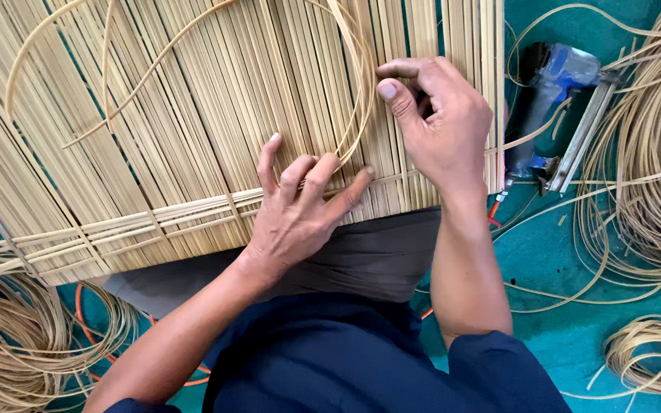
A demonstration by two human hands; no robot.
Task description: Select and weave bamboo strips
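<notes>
A: Largest item first. What lies under the hands?

B: A panel of parallel cane slats point(193, 99), pale yellow, resting across the person's lap and over the teal floor point(560, 306). Horizontal binding strips point(139, 222) cross its lower edge. It looks light and fairly stiff along the slats but flexible across them.

A: Surrounding material?

B: Loose rattan coils point(644, 153) at right, more at lower left. A blue pneumatic stapler point(556, 99) lies beside the panel's right edge.

A: Left hand?

B: The left hand point(300, 206) is spread flat, fingers open, pressing the panel near the binding strips. It grips nothing.

A: Right hand?

B: The right hand point(441, 122) is curled, thumb against fingers, apparently pinching the thin rattan strand point(357, 99) that loops over the slats; the contact point is hidden.

A: Handling of that strand?

B: Judged thin, springy and smooth; it may kink if bent sharply. Hold close to the weaving point.
</notes>
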